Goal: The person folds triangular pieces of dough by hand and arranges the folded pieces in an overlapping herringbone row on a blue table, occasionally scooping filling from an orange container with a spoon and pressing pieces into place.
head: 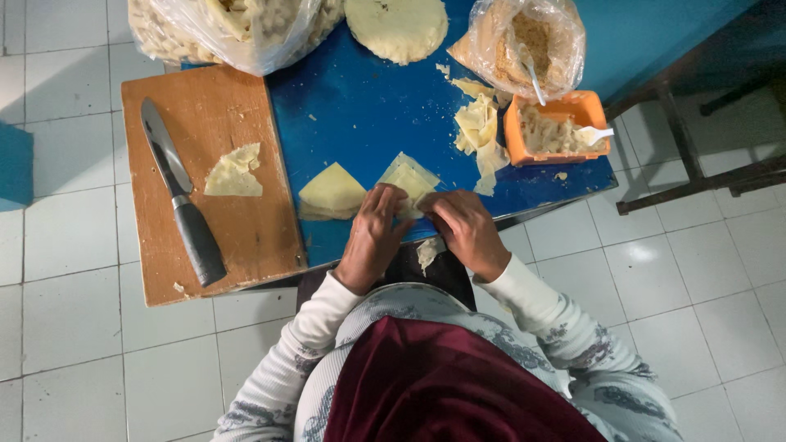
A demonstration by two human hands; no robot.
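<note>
Both hands worked at the near edge of the blue tabletop [360, 115], the left hand [372, 233] and the right hand [467, 229] meeting over a pale yellow triangular dough wrapper [407, 176]. Their fingers were curled and pressed together onto the wrapper's near corner, apparently pinching a fold shut, though the fingertips hid the exact grip. Just left of that wrapper lay a second, already folded pale triangle of dough [330, 194], set aside where it would not get in the way. Farther left of the wrapper sat a brown wooden cutting board [246, 237] with a torn dough piece [234, 172] and a grey-handled kitchen knife [180, 200] resting on it, blade pointing away. To the right of the wrapper stood an orange plastic tub [514, 131] of crumbly filling with a white plastic spoon [594, 133] in it, close enough for easy scooping, and loose dough scraps [479, 131] lay between them. Beyond the wrapper were a round flat dough sheet [397, 29] and two clear plastic bags [246, 29] of pale food.
</note>
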